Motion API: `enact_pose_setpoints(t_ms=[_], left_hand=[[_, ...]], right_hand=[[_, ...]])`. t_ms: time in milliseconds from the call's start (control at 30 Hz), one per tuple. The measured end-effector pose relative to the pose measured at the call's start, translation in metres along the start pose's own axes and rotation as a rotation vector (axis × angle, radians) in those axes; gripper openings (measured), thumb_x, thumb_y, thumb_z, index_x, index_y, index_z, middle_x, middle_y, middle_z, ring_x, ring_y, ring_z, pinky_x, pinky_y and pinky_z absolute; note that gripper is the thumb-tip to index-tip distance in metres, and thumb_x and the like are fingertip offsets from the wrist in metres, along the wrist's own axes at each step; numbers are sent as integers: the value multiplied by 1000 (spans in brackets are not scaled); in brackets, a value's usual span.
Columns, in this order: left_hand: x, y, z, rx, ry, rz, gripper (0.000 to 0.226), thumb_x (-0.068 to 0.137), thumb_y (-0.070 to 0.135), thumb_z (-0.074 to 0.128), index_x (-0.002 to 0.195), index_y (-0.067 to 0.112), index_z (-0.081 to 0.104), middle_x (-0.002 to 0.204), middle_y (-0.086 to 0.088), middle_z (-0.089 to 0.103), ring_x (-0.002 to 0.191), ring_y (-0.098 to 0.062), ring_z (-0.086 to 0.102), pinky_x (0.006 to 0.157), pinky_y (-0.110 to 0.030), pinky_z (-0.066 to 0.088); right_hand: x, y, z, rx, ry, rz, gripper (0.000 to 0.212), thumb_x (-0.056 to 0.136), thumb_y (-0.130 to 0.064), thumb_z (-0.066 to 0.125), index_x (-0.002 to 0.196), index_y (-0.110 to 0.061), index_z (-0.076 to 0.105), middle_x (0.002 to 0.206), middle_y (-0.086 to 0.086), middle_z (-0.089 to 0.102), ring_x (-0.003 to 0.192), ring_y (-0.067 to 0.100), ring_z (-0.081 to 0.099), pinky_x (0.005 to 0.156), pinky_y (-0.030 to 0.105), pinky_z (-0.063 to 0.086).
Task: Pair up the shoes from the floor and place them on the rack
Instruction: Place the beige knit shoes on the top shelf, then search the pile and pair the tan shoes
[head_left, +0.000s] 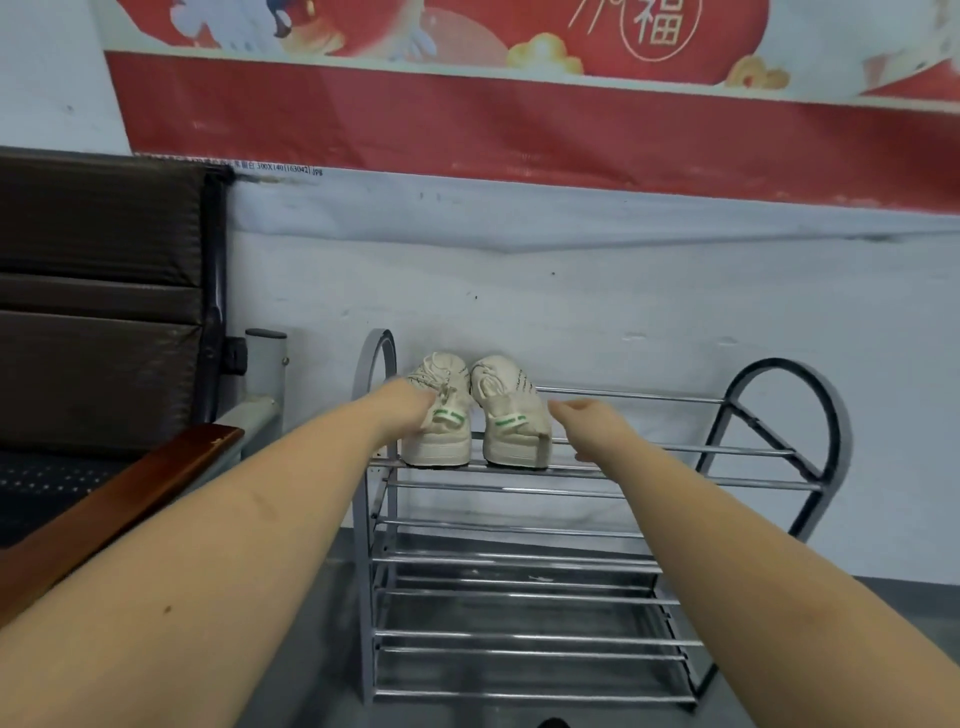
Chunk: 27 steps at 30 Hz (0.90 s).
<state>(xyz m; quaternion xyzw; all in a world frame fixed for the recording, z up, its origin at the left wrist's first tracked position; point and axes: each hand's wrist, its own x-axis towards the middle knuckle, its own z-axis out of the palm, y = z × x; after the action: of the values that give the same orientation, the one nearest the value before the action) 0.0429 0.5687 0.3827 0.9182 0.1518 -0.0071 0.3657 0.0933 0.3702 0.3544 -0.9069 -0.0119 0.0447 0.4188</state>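
Two cream sneakers with green stripes stand side by side, heels toward me, at the left end of the top tier of a chrome shoe rack (675, 451). My left hand (408, 410) grips the left sneaker (441, 441) at its outer side, with the fingertips hidden against the shoe. My right hand (587, 426) hovers just right of the right sneaker (511, 431). Its fingers are loosely curled and hold nothing. It sits next to the shoe's heel, over the rack's rails.
The rack has lower tiers of bare rails and stands against a white wall with a red banner. A dark chair (104, 312) with a wooden armrest (130, 493) stands close on the left. A dark object (553, 722) peeks in at the bottom edge on the grey floor.
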Motion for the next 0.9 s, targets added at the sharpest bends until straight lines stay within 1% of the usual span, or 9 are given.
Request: enact_pose_setpoints(t_ms=[33,67,100,167,267,400,600,767,900], left_hand=[[-6,5,0,52,28,60,43,100,26,35,128,-4,50,131,-22,54,120,-36,52,95,-36,43],[-12,9,0,143,35,98,44,99,28,35,128,-2,49,132,-21,53,121,-35,51,95,-35,42],[-17,13,1,234,52,146,45,99,30,35,130,2,47,135,-19,50,123,-34,49,97,-34,40],[-31,21,8,416,72,249,49,98,37,35,137,8,41,145,-16,40,131,-32,41,106,-36,35],[-57,34,24,572,67,391,54,96,45,33,141,14,36,152,-9,28,139,-28,28,113,-40,27],[-93,55,57,665,21,555,54,97,43,35,144,16,32,157,-8,17,145,-23,16,117,-36,20],[-149,99,130,783,-72,771,57,98,42,35,147,16,26,157,-8,17,144,-24,18,116,-34,18],[-189,133,210,795,-156,926,58,97,43,37,147,14,27,155,-9,23,143,-24,21,117,-34,17],[-214,144,280,768,-249,985,60,96,44,37,147,14,27,154,-10,24,143,-24,21,118,-35,18]], right_hand=[[-10,0,-8,-53,10,-32,50,97,-39,40,132,-4,52,104,8,61,97,22,56,98,33,42],[-19,-1,-15,-137,18,-64,53,97,-40,40,139,-8,46,122,8,60,112,24,56,101,33,39],[-29,-1,-21,-247,26,-92,56,97,-42,40,143,-11,40,137,7,53,125,25,49,104,34,36],[-53,2,-37,-492,52,-160,58,96,-44,41,146,-15,33,147,7,43,135,27,40,108,36,34],[-85,12,-60,-724,81,-211,60,95,-47,42,146,-16,31,148,8,41,134,29,39,108,40,37],[-125,38,-91,-839,79,-183,66,94,-51,42,149,-18,23,151,8,34,138,28,32,110,42,35],[-187,107,-133,-873,128,-103,70,90,-52,47,148,-20,25,153,5,32,138,27,33,109,42,36],[-239,189,-164,-906,113,53,71,91,-51,46,149,-19,21,152,6,30,137,28,33,108,43,36],[-278,257,-182,-901,70,185,71,92,-51,46,150,-19,20,155,7,24,141,28,27,111,43,33]])
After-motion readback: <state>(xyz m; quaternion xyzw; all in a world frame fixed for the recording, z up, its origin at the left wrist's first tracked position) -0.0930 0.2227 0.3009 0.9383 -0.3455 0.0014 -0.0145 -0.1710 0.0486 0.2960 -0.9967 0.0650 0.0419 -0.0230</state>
